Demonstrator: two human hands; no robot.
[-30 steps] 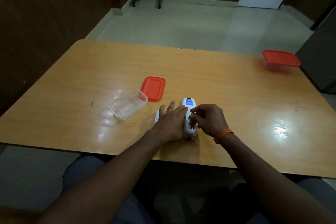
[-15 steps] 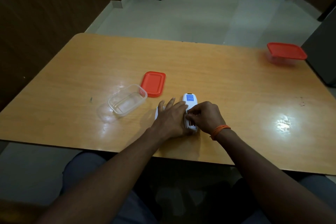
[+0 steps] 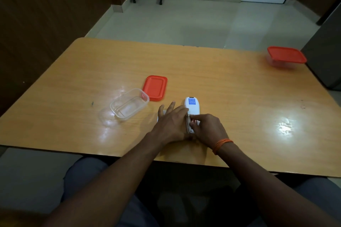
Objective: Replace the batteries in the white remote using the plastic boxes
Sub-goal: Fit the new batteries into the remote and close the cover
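Note:
The white remote (image 3: 192, 105) lies face down near the table's front edge, its blue label up and its battery bay open. My left hand (image 3: 171, 123) rests on its left side with straight fingers. My right hand (image 3: 208, 129) has its index finger and thumb curled on a reddish battery (image 3: 193, 121) in the bay. A white piece, probably the bay cover (image 3: 159, 115), peeks out under my left hand. An open clear plastic box (image 3: 129, 105) stands to the left, its red lid (image 3: 155, 87) beside it. A second clear box with a red lid on (image 3: 286, 57) sits at the far right.
The wooden table (image 3: 230, 83) has glare patches at the right and near the open box. A dark cabinet (image 3: 326, 57) stands close to the table's right edge. Tiled floor lies beyond the far edge.
My right fingers shifted slightly on the battery bay. My left hand stays on the remote. The camera view moved a little.

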